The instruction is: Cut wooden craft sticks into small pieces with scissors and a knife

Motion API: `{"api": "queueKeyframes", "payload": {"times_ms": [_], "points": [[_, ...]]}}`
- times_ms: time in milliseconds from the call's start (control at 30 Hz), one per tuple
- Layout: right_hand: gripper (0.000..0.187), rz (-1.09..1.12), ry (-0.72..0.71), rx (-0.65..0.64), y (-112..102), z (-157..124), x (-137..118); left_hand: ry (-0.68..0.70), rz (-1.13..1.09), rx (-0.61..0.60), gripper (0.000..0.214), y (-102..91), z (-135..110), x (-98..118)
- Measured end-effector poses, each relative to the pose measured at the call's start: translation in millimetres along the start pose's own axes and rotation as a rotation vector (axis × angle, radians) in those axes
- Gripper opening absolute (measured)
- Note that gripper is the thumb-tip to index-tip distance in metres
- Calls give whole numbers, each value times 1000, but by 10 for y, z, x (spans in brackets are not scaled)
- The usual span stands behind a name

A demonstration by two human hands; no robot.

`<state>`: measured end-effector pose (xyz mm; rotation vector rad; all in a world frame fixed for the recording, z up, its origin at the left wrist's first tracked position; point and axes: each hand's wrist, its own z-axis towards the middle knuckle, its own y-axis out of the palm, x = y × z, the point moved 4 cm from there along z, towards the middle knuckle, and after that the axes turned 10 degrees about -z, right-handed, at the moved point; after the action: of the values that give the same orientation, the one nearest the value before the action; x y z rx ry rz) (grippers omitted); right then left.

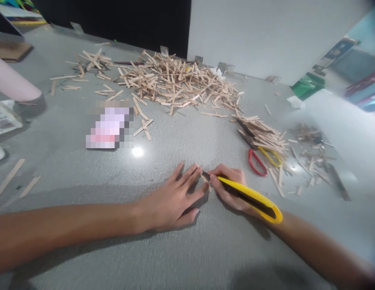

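A yellow utility knife [251,198] is gripped in my right hand [231,183], its handle lying back over the wrist and its dark blade pointing left. The blade tip meets a short piece of wooden craft stick [206,181] on the grey tabletop. My left hand [175,197] lies palm down with fingers spread, its fingertips resting on and beside that small stick. Part of the stick is hidden under the fingers.
A large heap of craft sticks [172,80] lies at the back. Scissors [257,162] with red and yellow handles rest by a smaller pile [266,135] on the right. A blurred-out phone-like object [110,127] lies left of centre. Wood scraps [314,161] are scattered far right.
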<state>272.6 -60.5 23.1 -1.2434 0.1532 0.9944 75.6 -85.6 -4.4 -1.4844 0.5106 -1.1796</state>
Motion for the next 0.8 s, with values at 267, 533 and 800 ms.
{"api": "queueKeyframes", "payload": {"times_ms": [267, 533, 800], "points": [[11, 0, -17, -5, 12, -11, 17, 2, -7, 8, 79, -1, -2, 9], [13, 5, -7, 0, 5, -2, -1, 10, -21, 2, 78, 3, 2, -15], [15, 19, -2, -8, 3, 5, -21, 5, -52, 8, 76, -19, -4, -11]]}}
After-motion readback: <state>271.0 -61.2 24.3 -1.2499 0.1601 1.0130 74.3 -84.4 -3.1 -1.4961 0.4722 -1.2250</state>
